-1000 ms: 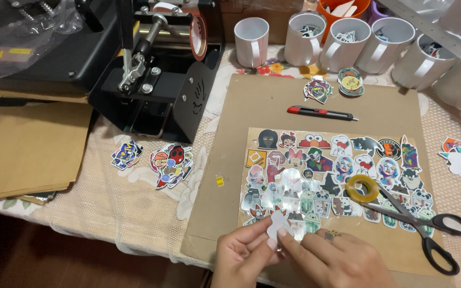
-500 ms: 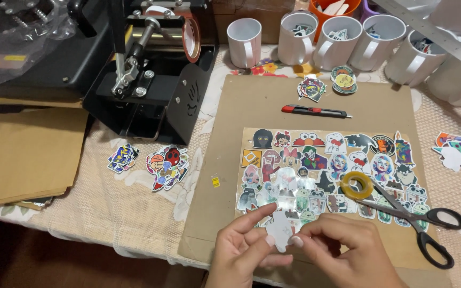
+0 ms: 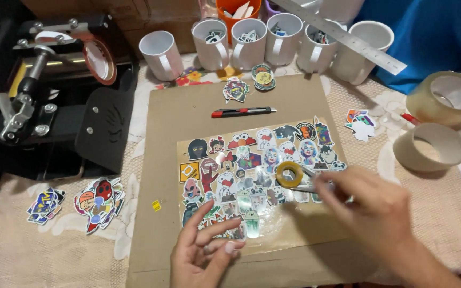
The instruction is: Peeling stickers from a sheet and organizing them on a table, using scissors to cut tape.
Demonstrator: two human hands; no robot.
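A clear sheet covered with several colourful stickers (image 3: 252, 154) lies on a brown cardboard mat (image 3: 188, 112). My left hand (image 3: 204, 253) rests at the sheet's near edge with its fingers spread, fingertips beside a pale green sticker (image 3: 252, 223). My right hand (image 3: 372, 205), blurred, lies over a pair of scissors (image 3: 304, 188); only the blades show, next to a small yellow tape roll (image 3: 289, 174). The handles are hidden under the hand, so I cannot see whether it grips them.
A red and black box cutter (image 3: 241, 112) lies above the sheet. White mugs (image 3: 161, 53) line the back under a metal ruler (image 3: 348, 37). A black mug press (image 3: 54, 106) stands left, sticker piles (image 3: 100, 202) below it. Two wide tape rolls (image 3: 428, 146) sit right.
Both hands held a pale sticker together at the near edge. Now they are apart: the left stays spread on the sheet, the right has moved right onto the scissors. The view shifted right.
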